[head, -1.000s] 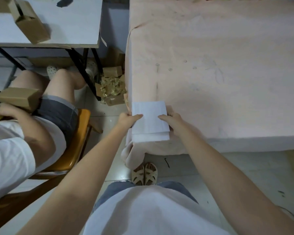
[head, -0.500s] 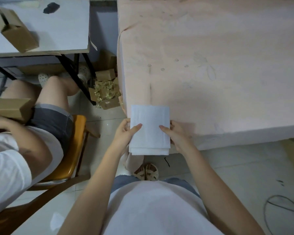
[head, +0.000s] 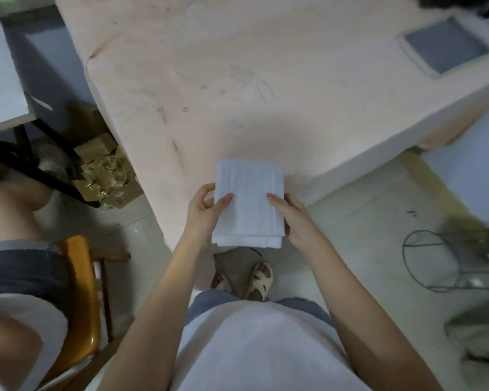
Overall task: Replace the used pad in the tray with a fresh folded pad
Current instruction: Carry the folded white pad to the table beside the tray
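A white folded pad is held flat over the near corner of the pink-covered table. My left hand grips its left edge, thumb on top and fingers underneath. My right hand grips its right edge the same way. Far off at the table's back right lies a shallow white tray with a grey pad inside it.
A seated person on an orange chair is close on my left. A black-legged side table and an open cardboard box stand beyond them. A wire loop lies on the floor at right.
The view has swung to the right, bringing the tray into sight. Both hands keep their hold on the pad, which has come slightly off the table corner toward me.
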`<state>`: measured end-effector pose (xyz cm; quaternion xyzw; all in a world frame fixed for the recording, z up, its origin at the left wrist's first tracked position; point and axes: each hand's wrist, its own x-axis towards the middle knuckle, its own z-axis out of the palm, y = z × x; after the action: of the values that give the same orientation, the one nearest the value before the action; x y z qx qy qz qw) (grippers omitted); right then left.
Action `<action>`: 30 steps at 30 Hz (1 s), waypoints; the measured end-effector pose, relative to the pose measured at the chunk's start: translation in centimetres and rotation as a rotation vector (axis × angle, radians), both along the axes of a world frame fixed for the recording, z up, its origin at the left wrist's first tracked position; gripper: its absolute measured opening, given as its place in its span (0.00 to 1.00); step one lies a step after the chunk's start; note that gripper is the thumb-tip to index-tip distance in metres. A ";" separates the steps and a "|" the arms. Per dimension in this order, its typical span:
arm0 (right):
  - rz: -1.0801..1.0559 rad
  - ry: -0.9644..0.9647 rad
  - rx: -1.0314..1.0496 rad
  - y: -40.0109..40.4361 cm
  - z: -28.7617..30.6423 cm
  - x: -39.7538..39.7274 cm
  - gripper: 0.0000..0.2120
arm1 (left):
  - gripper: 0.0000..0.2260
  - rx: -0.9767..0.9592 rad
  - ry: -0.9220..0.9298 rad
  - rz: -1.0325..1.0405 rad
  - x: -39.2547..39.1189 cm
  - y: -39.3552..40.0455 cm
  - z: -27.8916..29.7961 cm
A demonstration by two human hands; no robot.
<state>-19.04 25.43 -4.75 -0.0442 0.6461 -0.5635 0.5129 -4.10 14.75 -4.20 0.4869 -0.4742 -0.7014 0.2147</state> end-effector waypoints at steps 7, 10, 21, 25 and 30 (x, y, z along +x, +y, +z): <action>-0.179 0.083 -0.020 5.0 0.5 -4.1 0.15 | 0.15 0.087 0.069 -0.262 -6.8 2.1 0.5; -0.250 0.106 -0.043 7.4 0.7 -6.4 0.14 | 0.18 0.059 0.048 -0.351 -10.3 3.4 0.8; -0.510 0.112 -0.066 15.0 0.6 -15.0 0.11 | 0.18 0.017 0.025 -0.463 -22.7 9.6 0.1; -0.601 0.123 -0.024 17.9 0.0 -17.4 0.08 | 0.18 -0.016 -0.001 -0.540 -26.2 12.1 -0.2; -0.702 0.117 0.044 20.1 -1.0 -19.6 0.13 | 0.18 -0.045 -0.031 -0.633 -29.6 13.9 -0.5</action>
<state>-38.60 45.52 -5.78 0.1593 0.6621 -0.6878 0.2513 -33.70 28.62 -4.65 0.3211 -0.6207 -0.7152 -0.0109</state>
